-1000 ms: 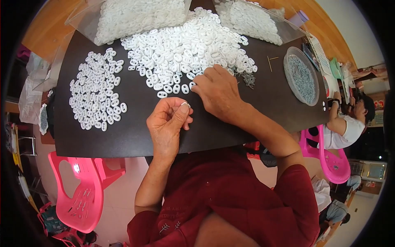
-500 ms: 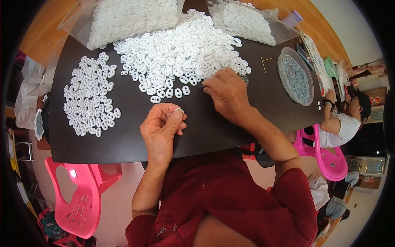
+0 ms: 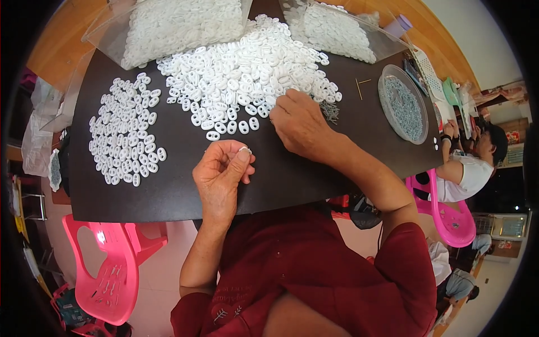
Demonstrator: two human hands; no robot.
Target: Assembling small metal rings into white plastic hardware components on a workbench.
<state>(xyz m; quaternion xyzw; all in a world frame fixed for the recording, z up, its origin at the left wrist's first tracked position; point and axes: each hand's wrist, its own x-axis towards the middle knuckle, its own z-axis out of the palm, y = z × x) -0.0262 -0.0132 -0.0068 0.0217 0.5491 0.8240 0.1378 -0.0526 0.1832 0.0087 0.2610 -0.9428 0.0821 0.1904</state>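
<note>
Between the thumb and forefinger of my left hand [image 3: 219, 174], a small white oval plastic piece [image 3: 245, 150] is pinched, mostly covered by the fingers. My right hand [image 3: 300, 122] rests at the table just below the big heap of white two-holed oval pieces [image 3: 236, 73]. Its fingers are curled downward, and their tips are hidden under the hand. Right beside it lies a small pile of grey screws [image 3: 330, 113]. A second, flatter group of white oval pieces [image 3: 120, 132] is spread on the left of the dark table [image 3: 168, 202].
Two clear bins of white pieces, the left bin [image 3: 185, 33] and right bin [image 3: 331, 33], stand at the back. A round tub [image 3: 418, 139] of screws sits right, near thin brass-coloured rods [image 3: 359, 89]. Pink chairs [image 3: 106, 281] and a co-worker [image 3: 463, 174] are around.
My right hand has shifted slightly left and curled more, uncovering more of the screw pile. The left hand keeps its pinch on the white piece, almost unmoved.
</note>
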